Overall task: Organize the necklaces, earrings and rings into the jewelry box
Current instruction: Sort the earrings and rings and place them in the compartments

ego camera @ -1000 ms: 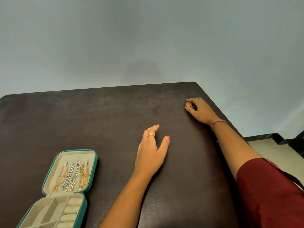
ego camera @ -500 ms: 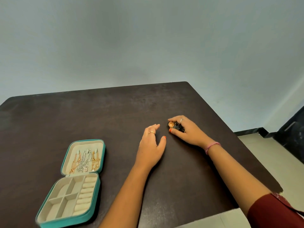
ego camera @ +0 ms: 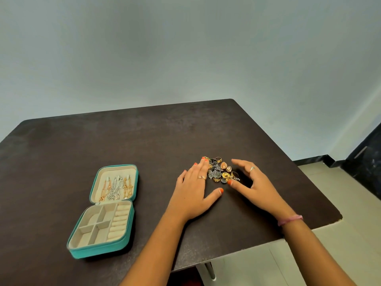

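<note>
Head view, sole view. Dark brown rectangular wooden desk (ego camera: 103, 145), seen from its near edge. Teal zip-round jewelry box with cream lining (ego camera: 103, 211), lying open toward near-left part of desk: thin gold and silver chain necklaces (ego camera: 115, 187) hung in raised lid; divided tray and padded ring rolls below showing nothing inside. Small heap of gold and dark metal rings and earrings (ego camera: 220, 171), loose on desk right of centre, well apart from box. Left hand (ego camera: 195, 190) flat on desk, fingers straight, fingertips touching heap's left side. Right hand (ego camera: 250, 182) loosely cupped beside heap's right side, fingers spread, holding nothing. Judged progress: necklaces stowed; rings and earrings unsorted, none visible in tray. Remaining: separate heap, seat rings in rolls, earrings in compartments.
</note>
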{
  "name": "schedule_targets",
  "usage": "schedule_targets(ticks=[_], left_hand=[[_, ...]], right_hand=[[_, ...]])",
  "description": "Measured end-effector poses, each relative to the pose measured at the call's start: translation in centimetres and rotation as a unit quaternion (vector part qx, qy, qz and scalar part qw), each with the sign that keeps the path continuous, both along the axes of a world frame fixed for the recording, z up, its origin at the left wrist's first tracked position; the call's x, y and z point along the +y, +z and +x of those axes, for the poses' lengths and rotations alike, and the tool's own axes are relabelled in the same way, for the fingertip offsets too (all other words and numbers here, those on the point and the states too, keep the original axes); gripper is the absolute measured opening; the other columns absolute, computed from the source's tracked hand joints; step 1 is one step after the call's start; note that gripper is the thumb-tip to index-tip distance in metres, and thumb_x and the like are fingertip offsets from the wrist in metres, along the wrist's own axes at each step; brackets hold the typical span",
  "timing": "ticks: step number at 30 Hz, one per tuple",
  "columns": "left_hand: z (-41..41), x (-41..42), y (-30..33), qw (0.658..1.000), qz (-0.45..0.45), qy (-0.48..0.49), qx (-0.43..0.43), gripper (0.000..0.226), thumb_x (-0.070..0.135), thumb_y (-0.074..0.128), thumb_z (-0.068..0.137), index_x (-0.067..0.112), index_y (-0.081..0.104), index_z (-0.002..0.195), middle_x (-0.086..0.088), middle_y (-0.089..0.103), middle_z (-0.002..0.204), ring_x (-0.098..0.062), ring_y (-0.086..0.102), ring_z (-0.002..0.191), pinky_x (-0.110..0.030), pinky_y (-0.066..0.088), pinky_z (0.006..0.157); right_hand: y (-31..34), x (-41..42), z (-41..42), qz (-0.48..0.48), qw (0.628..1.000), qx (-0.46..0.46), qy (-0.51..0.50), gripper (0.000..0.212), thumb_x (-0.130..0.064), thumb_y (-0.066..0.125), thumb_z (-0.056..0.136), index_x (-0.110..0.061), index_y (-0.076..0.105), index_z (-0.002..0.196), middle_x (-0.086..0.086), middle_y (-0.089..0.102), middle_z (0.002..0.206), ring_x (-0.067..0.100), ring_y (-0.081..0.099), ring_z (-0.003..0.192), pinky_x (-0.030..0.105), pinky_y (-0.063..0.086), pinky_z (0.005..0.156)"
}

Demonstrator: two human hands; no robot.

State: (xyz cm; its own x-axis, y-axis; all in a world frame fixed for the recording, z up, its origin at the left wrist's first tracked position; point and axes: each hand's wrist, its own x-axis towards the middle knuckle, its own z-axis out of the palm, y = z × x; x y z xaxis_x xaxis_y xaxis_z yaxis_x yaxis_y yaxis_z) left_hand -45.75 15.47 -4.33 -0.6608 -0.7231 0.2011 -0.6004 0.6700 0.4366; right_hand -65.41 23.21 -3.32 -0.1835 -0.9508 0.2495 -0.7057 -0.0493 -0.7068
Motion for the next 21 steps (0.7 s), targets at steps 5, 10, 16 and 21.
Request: schedule_targets(ticks=[5,10,16,21], left_hand=[[-0.26,-0.09,-0.21,0.999,-0.023,-0.001,-0.041,0.082,0.067,0.035,0.089,0.026,0.006,0.153,0.010,0.002,0.160,-0.010,0.004,0.147,-0.038,0.003,0.118],[-0.04,0.04,-0.04,1.000,-0.014,-0.002,0.023,0.083,0.069,0.033,0.082,0.021,0.026,0.149,0.006,0.030,0.146,-0.010,0.030,0.137,-0.040,0.019,0.117],[0.22,0.05,0.50,0.993,0.058,0.022,0.103,0.071,0.047,0.055,0.090,0.020,0.026,0.149,0.007,0.030,0.143,-0.011,0.042,0.126,-0.032,0.031,0.108],[0.27,-0.10,0.64,0.977,0.123,0.055,0.165,0.060,0.027,0.051,0.094,0.017,0.027,0.148,0.008,0.025,0.145,-0.009,0.035,0.133,-0.030,0.030,0.110]], right_hand=[[-0.26,1.06,0.50,0.026,0.997,0.076,-0.018,0.045,-0.034,0.065,0.088,-0.035,0.052,0.131,-0.013,0.040,0.141,0.002,0.038,0.130,0.018,0.028,0.103],[-0.37,0.78,0.77,0.055,0.992,0.101,-0.054,0.051,-0.037,0.063,0.088,-0.020,0.051,0.136,-0.005,0.041,0.145,0.010,0.038,0.133,0.024,0.029,0.108],[-0.32,0.96,0.27,-0.021,0.988,-0.019,-0.152,0.032,-0.022,0.063,0.090,-0.016,0.061,0.121,0.000,0.055,0.124,0.007,0.057,0.104,0.009,0.041,0.089],[-0.19,0.42,-0.16,-0.021,0.975,-0.056,-0.212,0.019,-0.020,0.062,0.091,-0.016,0.070,0.107,0.000,0.058,0.112,-0.001,0.055,0.085,0.001,0.040,0.069]])
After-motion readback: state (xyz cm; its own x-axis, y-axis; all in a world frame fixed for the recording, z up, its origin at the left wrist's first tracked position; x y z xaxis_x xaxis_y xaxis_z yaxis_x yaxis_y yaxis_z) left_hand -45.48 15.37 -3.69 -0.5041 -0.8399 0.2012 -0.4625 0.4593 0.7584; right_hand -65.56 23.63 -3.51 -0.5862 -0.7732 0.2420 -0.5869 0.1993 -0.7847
